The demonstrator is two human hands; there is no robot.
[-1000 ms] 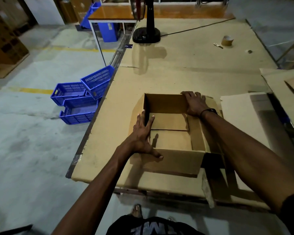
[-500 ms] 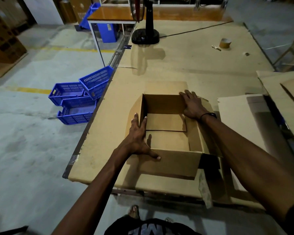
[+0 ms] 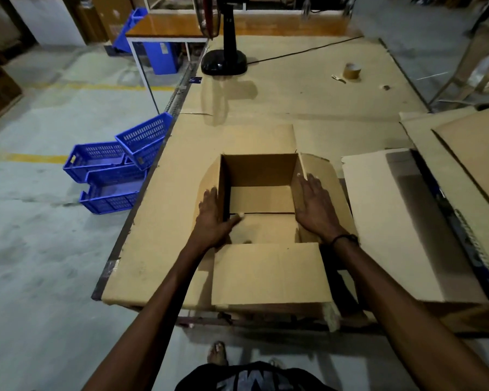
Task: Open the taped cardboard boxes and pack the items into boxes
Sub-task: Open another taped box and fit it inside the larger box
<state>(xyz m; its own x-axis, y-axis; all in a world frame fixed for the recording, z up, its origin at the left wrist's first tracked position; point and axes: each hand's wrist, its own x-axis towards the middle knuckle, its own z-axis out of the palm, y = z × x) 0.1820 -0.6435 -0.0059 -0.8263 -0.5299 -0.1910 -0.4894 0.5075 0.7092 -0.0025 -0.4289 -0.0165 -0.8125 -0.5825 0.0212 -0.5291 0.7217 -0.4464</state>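
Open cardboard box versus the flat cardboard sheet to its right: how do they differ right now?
The open cardboard box stands erected, walls up and flaps spread; the flat cardboard sheet lies flat on the table. Both hands are on the box, the left hand at its left wall, the right hand at its right wall; the sheet is untouched. Both are plain brown cardboard.

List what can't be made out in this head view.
- Fan: its head is cut off by the top edge.
- Small scrap past the tape roll: too small to identify.
- Box floor under the left hand and right hand: hidden by them.
- Far right corner: motion blur.
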